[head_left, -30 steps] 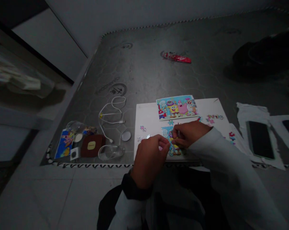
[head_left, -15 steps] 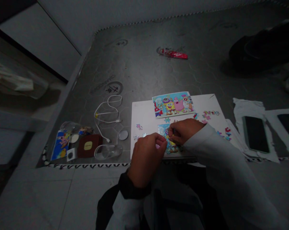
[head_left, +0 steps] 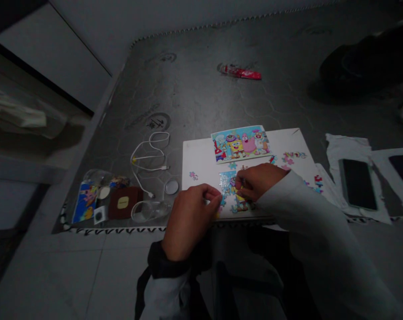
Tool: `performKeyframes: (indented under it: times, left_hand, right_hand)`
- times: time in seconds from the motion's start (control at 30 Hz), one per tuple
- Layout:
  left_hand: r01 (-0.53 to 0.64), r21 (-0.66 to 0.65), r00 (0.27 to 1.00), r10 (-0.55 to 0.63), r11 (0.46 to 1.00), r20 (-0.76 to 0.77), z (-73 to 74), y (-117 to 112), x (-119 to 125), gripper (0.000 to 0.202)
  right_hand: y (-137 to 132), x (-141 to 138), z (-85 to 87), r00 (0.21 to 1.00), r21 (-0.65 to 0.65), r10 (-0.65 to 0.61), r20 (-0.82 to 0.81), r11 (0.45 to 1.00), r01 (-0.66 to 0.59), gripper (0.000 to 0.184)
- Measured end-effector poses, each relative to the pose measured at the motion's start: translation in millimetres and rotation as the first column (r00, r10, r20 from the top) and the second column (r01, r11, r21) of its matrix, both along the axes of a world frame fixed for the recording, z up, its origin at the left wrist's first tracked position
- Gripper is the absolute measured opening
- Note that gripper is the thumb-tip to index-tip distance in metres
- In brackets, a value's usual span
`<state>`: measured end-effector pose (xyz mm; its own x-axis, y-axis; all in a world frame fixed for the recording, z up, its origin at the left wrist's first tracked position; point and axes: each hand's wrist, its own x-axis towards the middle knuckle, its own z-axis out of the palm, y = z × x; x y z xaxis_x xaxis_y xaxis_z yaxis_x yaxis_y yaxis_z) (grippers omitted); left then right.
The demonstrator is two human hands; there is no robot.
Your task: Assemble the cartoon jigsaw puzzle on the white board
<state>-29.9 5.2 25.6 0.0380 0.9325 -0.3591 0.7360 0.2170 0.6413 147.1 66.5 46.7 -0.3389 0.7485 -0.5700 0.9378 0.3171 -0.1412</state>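
A partly joined jigsaw puzzle (head_left: 228,181) with a cartoon picture lies near the front of a white board (head_left: 198,153). My right hand (head_left: 259,180) is over its right side, fingers pinched together close to the pieces; whatever is between them is hidden. At the puzzle's left edge my left hand (head_left: 193,213) has thumb and fingertips drawn together, and I cannot make out what they hold. Behind the hands lies a picture card (head_left: 241,144) of cartoon figures. Loose puzzle pieces (head_left: 288,160) are scattered to the right, with a few more pieces (head_left: 193,176) at the left.
Left of the board are a white cable (head_left: 148,158), a round lid (head_left: 171,187), a clear plastic cup (head_left: 148,211), a brown case (head_left: 124,202) and a blue picture packet (head_left: 84,202). A phone (head_left: 358,184) rests at the right. A red wrapper (head_left: 244,73) lies farther back.
My left hand has moved left and slightly down, off the puzzle's middle, uncovering more of its left side. My right hand stays in nearly the same place.
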Motion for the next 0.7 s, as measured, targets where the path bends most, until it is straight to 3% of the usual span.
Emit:
performKeyframes:
  times: [0.33,0.53,0.7]
  left_hand:
    - [0.031,0.004,0.998,-0.03,1.0,-0.046,3.2,-1.0,9.3,0.011]
    - [-0.042,0.078,0.994,0.033,0.996,0.106,4.2,0.1,6.3,0.011]
    - [-0.107,0.082,0.97,0.086,0.991,0.228,5.9,0.1,6.6,0.014]
  right_hand:
    - [-0.9,2.1,-2.1,1.0,-0.028,0.007,0.031,1.0,-0.006,0.016]
    - [1.9,4.9,0.4,0.998,-0.054,0.037,-0.053,0.998,-0.04,0.024]
    - [-1.2,6.1,2.7,0.973,0.035,0.14,-0.182,0.99,-0.136,0.023]
